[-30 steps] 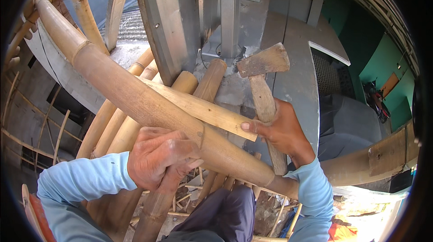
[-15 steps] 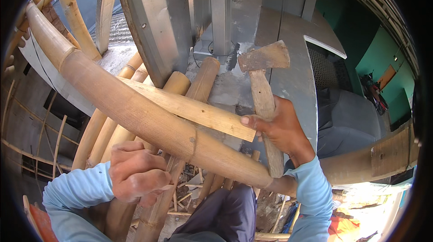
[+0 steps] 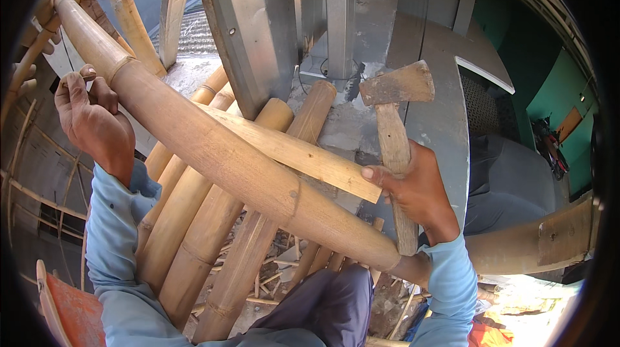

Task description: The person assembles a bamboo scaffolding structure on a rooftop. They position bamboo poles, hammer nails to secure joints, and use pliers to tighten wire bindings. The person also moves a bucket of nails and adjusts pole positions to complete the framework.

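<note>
**Left hand high on bamboo frame, right hand holding wooden mallet upright**

Far left of frame: thin tan bamboo slats (image 3: 39, 50) and an orange-red curved edge (image 3: 64, 311) at lower left. Left hand (image 3: 93, 124) sits upper left, raised, forearm in a light blue sleeve (image 3: 113, 231) running up from the lower edge. Fingers curl closed around something thin at the frame edge, looks like a slat or strip; exactly what it grips can't be told. The hand is just beside the upper end of the thick tan bamboo pole (image 3: 219, 153), near its bound joint, maybe touching it.

That pole runs diagonally from upper left to lower centre-right, lying across a bundle of stout bamboo culms (image 3: 194, 231) leaning up toward the grey metal post (image 3: 258, 30) at top centre. A shorter pale split bamboo piece (image 3: 303, 156) lies just under and beside the big pole, its cut end pointing at the right hand. Chips and splinters (image 3: 278, 269) litter the ground below, so some cutting or splitting looks done; judging by the pose, the pole seems placed but not yet struck or fixed.

Centre-right: right hand (image 3: 416, 195) is closed tight round the handle of a worn wooden mallet (image 3: 394, 88), head up, upright, above the grey concrete slab (image 3: 439, 108). Wrist bent, thumb toward the split piece. Dark trousered knee (image 3: 323, 302) at bottom centre. Right edge: green wall (image 3: 555, 95), curved bamboo beam (image 3: 536, 243).
</note>
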Tool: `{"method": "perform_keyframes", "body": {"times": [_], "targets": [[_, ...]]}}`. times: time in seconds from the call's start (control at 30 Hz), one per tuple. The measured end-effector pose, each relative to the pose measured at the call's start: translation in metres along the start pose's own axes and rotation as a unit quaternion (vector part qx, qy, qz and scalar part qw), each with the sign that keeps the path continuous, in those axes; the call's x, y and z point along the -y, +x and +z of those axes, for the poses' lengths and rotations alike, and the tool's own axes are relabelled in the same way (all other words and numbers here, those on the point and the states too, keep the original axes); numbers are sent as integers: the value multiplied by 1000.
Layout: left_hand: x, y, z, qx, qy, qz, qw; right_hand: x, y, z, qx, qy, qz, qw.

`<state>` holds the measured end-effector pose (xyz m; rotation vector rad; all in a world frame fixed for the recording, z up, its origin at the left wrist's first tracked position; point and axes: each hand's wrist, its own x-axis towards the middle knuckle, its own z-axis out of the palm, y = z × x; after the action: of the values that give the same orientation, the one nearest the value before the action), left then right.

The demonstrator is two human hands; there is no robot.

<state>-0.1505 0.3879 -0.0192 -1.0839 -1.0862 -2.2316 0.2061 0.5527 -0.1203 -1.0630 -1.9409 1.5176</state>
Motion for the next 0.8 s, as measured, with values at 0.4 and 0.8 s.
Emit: {"method": "perform_keyframes", "body": {"times": [0.4, 0.8], "targets": [[138, -35, -124, 150, 244, -150, 946, -18, 7, 5, -12, -22, -95, 995], [88, -94, -17, 496, 58, -310, 809, -14, 6, 5, -11, 1, -53, 999]]}}
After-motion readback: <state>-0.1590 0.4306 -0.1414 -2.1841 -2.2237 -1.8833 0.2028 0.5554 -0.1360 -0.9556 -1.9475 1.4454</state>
